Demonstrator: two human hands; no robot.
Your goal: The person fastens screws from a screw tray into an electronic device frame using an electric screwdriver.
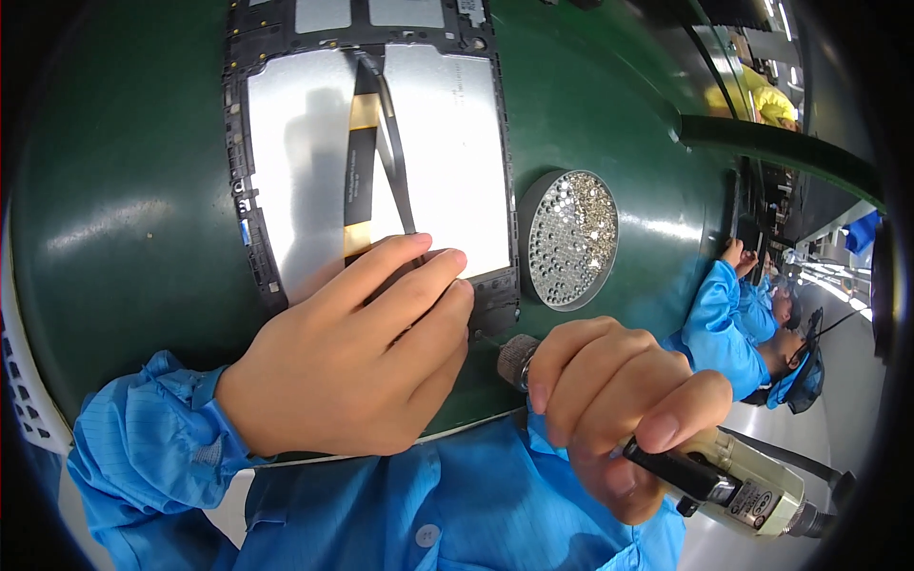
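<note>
Two hands work at the near edge of an opened tablet-like device [371, 162]: the left hand [352, 357] lies flat with fingers pressing its lower right corner, holding nothing, while the right hand [619, 419] is closed around an electric screwdriver [724, 476], whose knurled tip [517, 360] points at that corner, just beside the left fingertips [457, 276]. Slipping looks like the main risk: if the bit skids off a screw head, it could gouge the frame or nick the black ribbon cables [381, 143] crossing the silver plate, and the pressing fingers sit close enough to be jabbed. A round tray of small screws [569, 238] sits just right of the device and could be knocked. Everything rests on a glossy dark green work surface [124, 190]. Far right, other workers in blue smocks [724, 324] sit along a production line.
</note>
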